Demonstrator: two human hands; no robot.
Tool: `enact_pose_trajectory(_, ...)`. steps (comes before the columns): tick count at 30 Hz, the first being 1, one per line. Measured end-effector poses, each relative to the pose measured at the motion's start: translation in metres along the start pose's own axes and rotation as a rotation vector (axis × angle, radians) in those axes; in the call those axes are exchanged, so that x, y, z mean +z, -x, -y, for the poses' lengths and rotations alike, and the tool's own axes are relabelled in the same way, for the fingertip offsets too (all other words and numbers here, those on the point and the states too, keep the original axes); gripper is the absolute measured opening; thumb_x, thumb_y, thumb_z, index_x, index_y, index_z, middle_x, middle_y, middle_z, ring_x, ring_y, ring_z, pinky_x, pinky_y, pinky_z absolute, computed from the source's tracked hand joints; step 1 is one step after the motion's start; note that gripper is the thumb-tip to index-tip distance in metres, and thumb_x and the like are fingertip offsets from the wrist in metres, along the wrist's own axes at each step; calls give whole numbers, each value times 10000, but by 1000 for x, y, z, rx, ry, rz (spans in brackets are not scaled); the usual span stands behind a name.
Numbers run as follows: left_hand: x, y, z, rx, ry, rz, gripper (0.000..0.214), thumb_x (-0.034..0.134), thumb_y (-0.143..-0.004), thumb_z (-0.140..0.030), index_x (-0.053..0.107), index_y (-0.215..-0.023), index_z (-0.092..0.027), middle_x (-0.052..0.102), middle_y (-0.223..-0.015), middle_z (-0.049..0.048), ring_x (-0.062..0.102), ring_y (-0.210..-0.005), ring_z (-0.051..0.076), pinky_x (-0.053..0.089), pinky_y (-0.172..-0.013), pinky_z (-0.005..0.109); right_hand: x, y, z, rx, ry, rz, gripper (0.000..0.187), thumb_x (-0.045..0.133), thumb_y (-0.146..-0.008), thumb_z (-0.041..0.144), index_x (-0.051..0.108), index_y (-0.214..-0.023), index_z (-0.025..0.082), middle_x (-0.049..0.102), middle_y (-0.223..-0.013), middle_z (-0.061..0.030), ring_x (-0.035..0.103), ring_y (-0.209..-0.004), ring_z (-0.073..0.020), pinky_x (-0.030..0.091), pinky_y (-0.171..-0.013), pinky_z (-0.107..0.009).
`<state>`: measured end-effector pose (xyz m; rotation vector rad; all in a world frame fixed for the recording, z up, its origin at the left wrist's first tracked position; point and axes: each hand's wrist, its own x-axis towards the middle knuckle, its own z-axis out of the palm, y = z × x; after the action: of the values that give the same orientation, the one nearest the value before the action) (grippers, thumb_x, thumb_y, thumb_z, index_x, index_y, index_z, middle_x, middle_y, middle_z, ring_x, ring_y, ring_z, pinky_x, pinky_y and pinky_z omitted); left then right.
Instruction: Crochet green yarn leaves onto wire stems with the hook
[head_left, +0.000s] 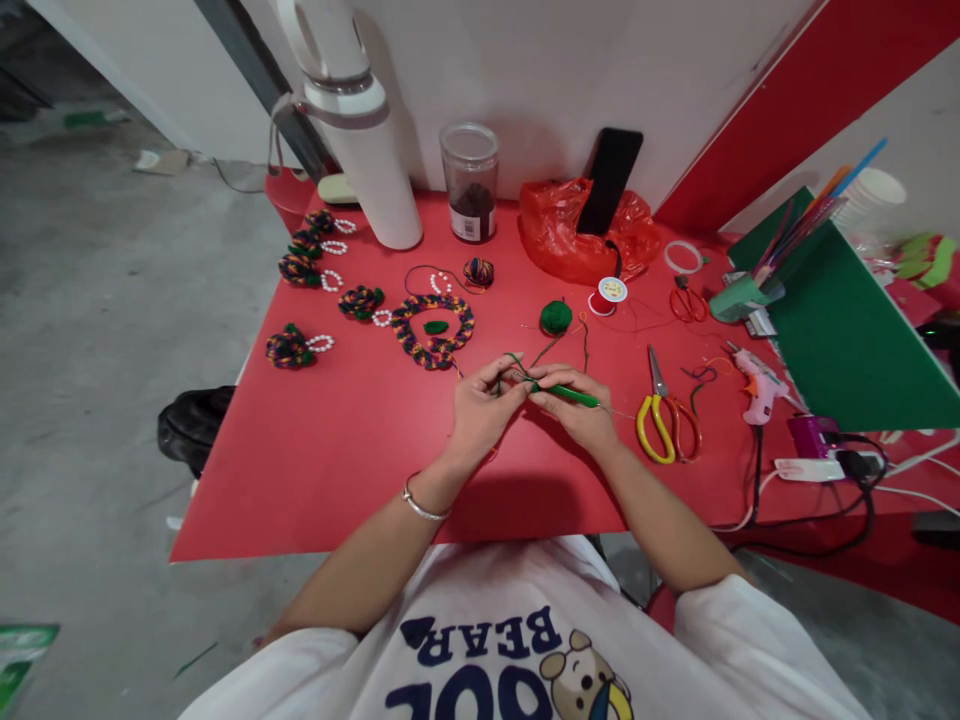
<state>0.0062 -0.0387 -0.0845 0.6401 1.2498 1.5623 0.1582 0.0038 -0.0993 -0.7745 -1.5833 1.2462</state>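
Observation:
My left hand (480, 405) is closed in a pinch on a strand of green yarn (517, 362) over the red table (337, 450). My right hand (579, 408) is closed around a green-handled crochet hook (571, 395), its tip meeting the left fingers. The yarn runs back to a small green yarn ball (556, 317) just beyond the hands. A ring of multicoloured crochet (433, 330) lies to the left of the ball. A silver bracelet sits on my left wrist.
Yellow-handled scissors (658, 420) and a pink glue gun (757, 385) lie right of my hands. Several crocheted flowers with white bead loops (300, 345) sit at far left. A white flask (371, 150), a clear jar (470, 182), a red bag (570, 235) with a phone stand behind.

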Motion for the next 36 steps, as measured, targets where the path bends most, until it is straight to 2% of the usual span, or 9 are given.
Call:
enact_pose_trajectory(4,0,1,-3,-42,6,32,418,870,-632,-294,783,-1021,-166,739,-773,25,519,-526,80,430,-494,226,2,-1,1,34,6,-102,104,816,-837,333,747,-863,259,801,-1006,-41,757,-973,-192,614,-936,-381)
enact_pose_trajectory(7,0,1,-6,-4,-25,10,321,868,-626,-250,801,-932,-177,731,-755,21,531,-551,84,452,-534,233,2,-2,1,76,-30,-134,132,827,-819,343,740,-853,250,807,-997,-39,764,-970,-203,616,-936,-391)
enact_pose_trajectory(11,1,0,-6,54,-55,-26,269,856,-599,-189,807,-864,-173,719,-736,20,532,-574,86,464,-566,234,2,-3,1,80,-62,-136,153,842,-803,354,740,-840,246,810,-985,-42,770,-947,-208,623,-916,-394)
enact_pose_trajectory(18,1,-1,-4,45,-45,-39,318,850,-568,-207,799,-876,-150,725,-728,20,542,-567,77,459,-553,212,3,-1,0,38,-38,-106,68,815,-830,297,762,-852,261,808,-998,-30,764,-963,-184,614,-923,-352)
enact_pose_trajectory(25,-1,-3,-5,-60,61,-10,388,878,-543,-224,765,-905,-146,714,-699,6,566,-539,79,449,-514,206,3,-1,1,82,-35,-135,118,832,-804,344,755,-832,259,814,-988,-35,767,-963,-207,624,-926,-382)
enact_pose_trajectory(29,-3,-6,-7,-154,99,24,439,903,-537,-259,738,-926,-140,703,-672,4,516,-461,66,359,-432,193,2,0,-8,148,-128,-159,135,851,-783,332,747,-830,259,819,-965,-19,774,-926,-194,626,-905,-368)
enact_pose_trajectory(33,-6,-8,-9,-210,111,57,494,929,-512,-275,721,-938,-133,692,-662,1,501,-447,64,328,-420,193,0,-1,-14,215,-228,-157,194,883,-734,350,732,-806,253,818,-938,-12,773,-893,-191,620,-901,-373)
enact_pose_trajectory(36,-8,-9,-10,-228,93,95,511,930,-526,-274,725,-971,-131,686,-671,-1,506,-460,66,327,-428,195,-1,-3,-12,277,-304,-141,244,910,-684,368,717,-770,246,813,-899,-6,767,-816,-182,632,-816,-355)
